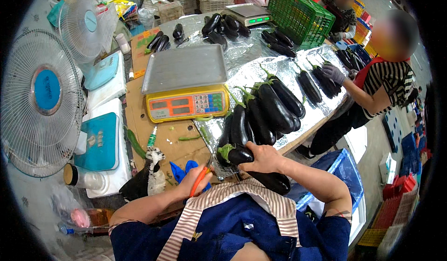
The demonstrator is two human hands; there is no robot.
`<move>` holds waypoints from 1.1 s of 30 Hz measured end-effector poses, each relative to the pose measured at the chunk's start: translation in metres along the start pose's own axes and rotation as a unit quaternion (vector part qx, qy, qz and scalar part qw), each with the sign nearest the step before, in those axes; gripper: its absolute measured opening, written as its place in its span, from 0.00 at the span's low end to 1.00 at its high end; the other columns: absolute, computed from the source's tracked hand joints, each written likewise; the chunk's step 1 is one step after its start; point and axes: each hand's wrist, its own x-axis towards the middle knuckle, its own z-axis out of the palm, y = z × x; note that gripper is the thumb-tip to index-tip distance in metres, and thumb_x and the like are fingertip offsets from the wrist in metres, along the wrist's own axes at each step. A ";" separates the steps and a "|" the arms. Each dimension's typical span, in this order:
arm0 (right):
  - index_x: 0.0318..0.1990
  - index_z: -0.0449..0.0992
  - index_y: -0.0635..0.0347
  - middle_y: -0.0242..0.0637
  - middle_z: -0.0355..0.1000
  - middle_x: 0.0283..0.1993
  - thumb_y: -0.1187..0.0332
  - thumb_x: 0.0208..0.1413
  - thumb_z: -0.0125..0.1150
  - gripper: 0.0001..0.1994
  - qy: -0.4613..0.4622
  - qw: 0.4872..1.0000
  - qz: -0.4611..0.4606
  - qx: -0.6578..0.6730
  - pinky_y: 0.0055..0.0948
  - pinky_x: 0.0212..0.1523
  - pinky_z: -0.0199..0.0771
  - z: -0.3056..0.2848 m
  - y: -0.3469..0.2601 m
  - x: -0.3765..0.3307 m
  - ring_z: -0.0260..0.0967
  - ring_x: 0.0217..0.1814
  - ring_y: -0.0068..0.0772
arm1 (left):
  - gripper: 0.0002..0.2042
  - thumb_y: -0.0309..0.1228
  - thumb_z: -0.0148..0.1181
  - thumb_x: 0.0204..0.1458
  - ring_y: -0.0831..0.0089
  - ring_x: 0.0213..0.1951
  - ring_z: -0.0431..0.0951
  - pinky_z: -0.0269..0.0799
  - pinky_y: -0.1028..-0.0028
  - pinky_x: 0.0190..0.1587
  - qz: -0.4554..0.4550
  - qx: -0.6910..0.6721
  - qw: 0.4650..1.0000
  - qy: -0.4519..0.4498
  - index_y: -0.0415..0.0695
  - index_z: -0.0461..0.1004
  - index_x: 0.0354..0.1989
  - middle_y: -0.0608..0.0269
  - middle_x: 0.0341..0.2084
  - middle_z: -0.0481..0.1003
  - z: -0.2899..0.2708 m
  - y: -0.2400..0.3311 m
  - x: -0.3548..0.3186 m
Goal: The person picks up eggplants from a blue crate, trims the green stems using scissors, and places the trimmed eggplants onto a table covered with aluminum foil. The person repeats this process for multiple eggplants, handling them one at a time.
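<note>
Eggplant (240,156) in right hand (265,158)

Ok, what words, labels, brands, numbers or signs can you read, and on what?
I won't copy print, only say where it stands.
Yellow scale's keys: digits legible; smaller print isn't.
Near fan's hub: lettering too blurred.
Far fan's hub: mark too small.
Far scale's display: lit, too small.
Green tube: any print too small.
None visible on the held eggplant.

Eggplants (274,105) right of scale (185,77); crate (300,16) behind, apparently on table (177,134).
</note>
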 end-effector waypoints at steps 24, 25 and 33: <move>0.47 0.67 0.58 0.36 0.70 0.41 0.51 0.55 0.50 0.21 0.244 0.650 0.014 0.720 0.31 0.45 0.67 -0.066 0.003 0.027 0.68 0.42 0.30 | 0.35 0.44 0.59 0.49 0.73 0.48 0.68 0.69 0.71 0.46 -0.061 -0.439 0.878 -0.182 0.42 0.49 0.61 0.60 0.49 0.65 0.002 0.098 0.104; 0.48 0.65 0.58 0.35 0.69 0.41 0.53 0.55 0.51 0.20 0.234 0.653 0.001 0.721 0.30 0.44 0.68 -0.067 0.004 0.026 0.67 0.41 0.29 | 0.35 0.44 0.59 0.49 0.74 0.49 0.67 0.69 0.72 0.46 -0.082 -0.451 0.871 -0.174 0.42 0.49 0.61 0.61 0.48 0.65 0.008 0.095 0.112; 0.64 0.44 0.56 0.49 0.56 0.59 0.65 0.51 0.59 0.36 0.329 0.713 -0.051 0.617 0.33 0.54 0.61 -0.061 0.055 0.014 0.61 0.56 0.36 | 0.21 0.49 0.51 0.49 0.64 0.24 0.77 0.71 0.71 0.18 -0.136 -0.448 0.874 -0.132 0.43 0.70 0.40 0.60 0.24 0.75 -0.009 0.121 0.212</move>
